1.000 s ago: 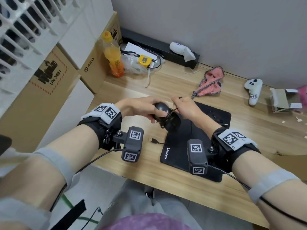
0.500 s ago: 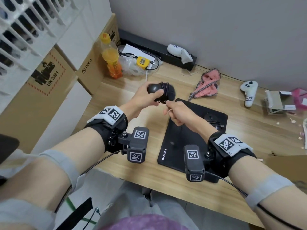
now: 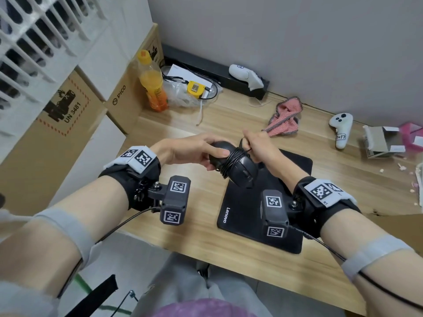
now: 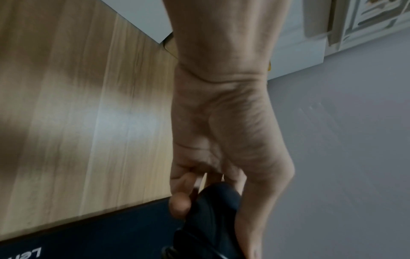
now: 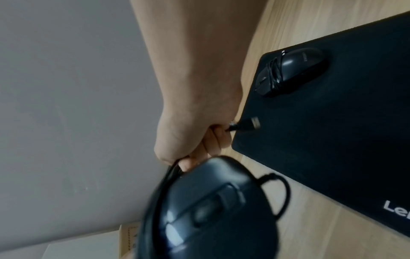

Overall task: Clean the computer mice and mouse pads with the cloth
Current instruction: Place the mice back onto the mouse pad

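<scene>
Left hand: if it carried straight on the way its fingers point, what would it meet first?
Probably the right hand, just past the mouse that the left hand grips; depth between them is unclear.

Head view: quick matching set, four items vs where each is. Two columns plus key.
1. held mouse
2. pink cloth
3. orange bottle
4. second mouse

A. crumpled on the desk beyond the mouse pad
B. lying on the pad, cable wrapped round it
C. upright beside the cardboard boxes
D. in the left hand, above the pad

Pairs: 1-D, 2-A, 3-C, 4-B
</scene>
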